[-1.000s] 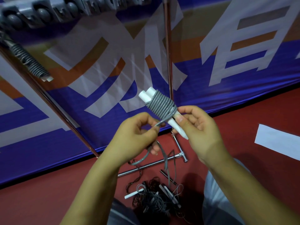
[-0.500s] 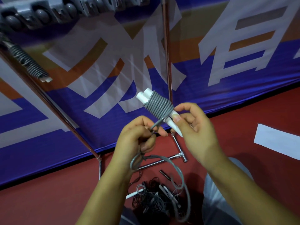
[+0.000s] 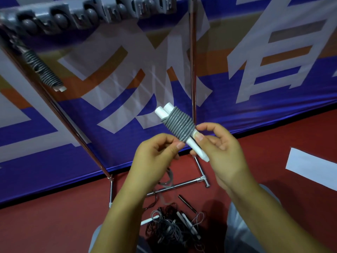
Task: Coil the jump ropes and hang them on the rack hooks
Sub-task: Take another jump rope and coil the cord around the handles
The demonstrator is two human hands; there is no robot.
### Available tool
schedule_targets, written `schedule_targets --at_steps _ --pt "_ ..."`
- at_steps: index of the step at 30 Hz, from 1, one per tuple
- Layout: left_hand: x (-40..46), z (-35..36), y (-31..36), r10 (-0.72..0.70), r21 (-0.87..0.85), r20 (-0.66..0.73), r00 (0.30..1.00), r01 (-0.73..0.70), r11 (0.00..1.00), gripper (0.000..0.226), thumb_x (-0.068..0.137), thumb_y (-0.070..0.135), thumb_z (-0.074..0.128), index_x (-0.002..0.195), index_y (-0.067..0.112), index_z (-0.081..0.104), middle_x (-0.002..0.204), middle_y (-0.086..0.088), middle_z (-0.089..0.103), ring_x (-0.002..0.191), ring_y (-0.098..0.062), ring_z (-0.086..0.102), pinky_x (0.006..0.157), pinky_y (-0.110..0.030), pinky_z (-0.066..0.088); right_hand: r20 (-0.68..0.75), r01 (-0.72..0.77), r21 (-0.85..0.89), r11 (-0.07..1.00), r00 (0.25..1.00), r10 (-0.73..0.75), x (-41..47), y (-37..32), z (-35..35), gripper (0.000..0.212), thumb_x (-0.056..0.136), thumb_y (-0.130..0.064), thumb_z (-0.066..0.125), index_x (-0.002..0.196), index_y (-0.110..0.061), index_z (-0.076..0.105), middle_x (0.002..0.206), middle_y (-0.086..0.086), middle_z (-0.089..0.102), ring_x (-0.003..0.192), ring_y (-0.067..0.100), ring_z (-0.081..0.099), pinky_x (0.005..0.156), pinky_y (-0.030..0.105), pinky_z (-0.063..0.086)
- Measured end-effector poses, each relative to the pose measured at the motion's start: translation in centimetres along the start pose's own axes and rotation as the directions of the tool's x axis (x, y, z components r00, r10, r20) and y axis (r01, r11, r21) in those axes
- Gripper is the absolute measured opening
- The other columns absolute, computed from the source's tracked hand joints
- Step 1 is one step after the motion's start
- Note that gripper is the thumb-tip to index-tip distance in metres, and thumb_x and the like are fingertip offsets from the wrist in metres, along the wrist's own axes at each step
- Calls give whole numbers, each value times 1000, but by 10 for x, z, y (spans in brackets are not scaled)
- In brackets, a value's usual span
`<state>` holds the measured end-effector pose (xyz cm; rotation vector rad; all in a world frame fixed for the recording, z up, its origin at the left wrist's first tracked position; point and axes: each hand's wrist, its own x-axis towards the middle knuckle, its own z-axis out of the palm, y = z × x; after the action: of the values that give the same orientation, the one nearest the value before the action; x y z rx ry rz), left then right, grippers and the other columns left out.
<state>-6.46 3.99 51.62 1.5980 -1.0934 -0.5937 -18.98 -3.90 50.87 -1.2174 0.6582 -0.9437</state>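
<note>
A grey jump rope (image 3: 179, 126) is wound tightly round its two white handles and held up at mid-frame. My right hand (image 3: 220, 152) pinches the lower handle ends with thumb and fingers. My left hand (image 3: 155, 156) pinches the rope's loose tail at the coil's lower edge; a short grey loop (image 3: 168, 178) hangs below it. Another coiled grey rope (image 3: 42, 70) hangs from the rack's hook bar (image 3: 87, 14) at the top left.
The rack's metal poles (image 3: 192, 70) and base bars (image 3: 182, 185) stand before a blue, white and orange banner. A tangle of dark ropes with handles (image 3: 173, 229) lies on the red floor between my knees. A white floor marking (image 3: 313, 167) is at right.
The long loose loop that hung below my left hand has shortened to a short tail. My left hand has moved up to the coil's lower edge. The bundle stays in my right hand.
</note>
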Motion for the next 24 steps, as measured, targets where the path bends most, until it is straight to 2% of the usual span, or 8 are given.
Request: schedule_targets --at_steps 2,5,9,12,14,17,21,24 --pt "0 -3 -2 -34 -85 13 999 35 996 12 87 10 64 77 17 66 62 4 65 57 -5 57 59 -18 48 -5 -27 40 999 1000 28 -2 -1 2 13 90 -7 59 91 -19 60 66 0 71 53 9 64 55 18 50" --pt "-4 -1 -7 -100 -345 27 995 103 933 5 81 5 63 84 10 64 67 -1 68 60 -8 60 63 -19 51 1 -62 84 995 998 62 -3 -4 5 10 90 -6 59 92 -16 61 66 1 72 51 10 63 53 18 50" --pt "-3 1 -15 -148 -552 -1 989 123 824 22 67 7 72 87 8 63 68 0 67 60 -10 60 61 -19 51 46 -135 131 982 990 130 -4 -8 6 7 90 -7 59 91 -13 63 69 3 72 51 10 62 50 17 48" --pt "2 -1 -19 -65 -631 52 997 83 771 44 66 3 79 105 7 59 87 0 69 70 -9 63 65 -19 51 149 -227 176 958 968 202 -4 -11 4 6 88 -9 58 92 -11 62 66 3 70 50 9 61 47 17 45" --pt "5 -2 -18 36 -664 120 992 53 746 62 62 17 87 114 5 55 97 -2 69 78 -10 65 70 -21 53 241 -311 219 925 936 258 -2 -13 2 12 81 -15 60 93 -10 61 64 6 67 50 10 59 47 18 45" --pt "8 -4 -13 89 -640 151 984 29 768 66 64 28 85 115 2 53 99 -5 69 81 -15 66 73 -24 53 301 -357 224 907 910 284 2 -14 0 19 74 -21 60 90 -10 59 66 10 66 52 11 59 47 19 44" --pt "7 -3 -10 84 -583 128 988 7 812 44 69 13 73 107 0 55 86 -4 69 73 -15 65 70 -24 53 283 -276 115 954 930 234 1 -10 -1 11 89 -21 54 89 -12 60 66 7 67 55 12 63 48 19 47" --pt "6 -3 -6 59 -531 87 994 -4 847 38 71 3 70 105 3 55 86 2 70 76 -12 67 69 -22 53 273 -180 35 983 948 163 1 -9 -1 30 84 -35 53 95 -8 62 71 4 68 63 12 65 55 21 50"
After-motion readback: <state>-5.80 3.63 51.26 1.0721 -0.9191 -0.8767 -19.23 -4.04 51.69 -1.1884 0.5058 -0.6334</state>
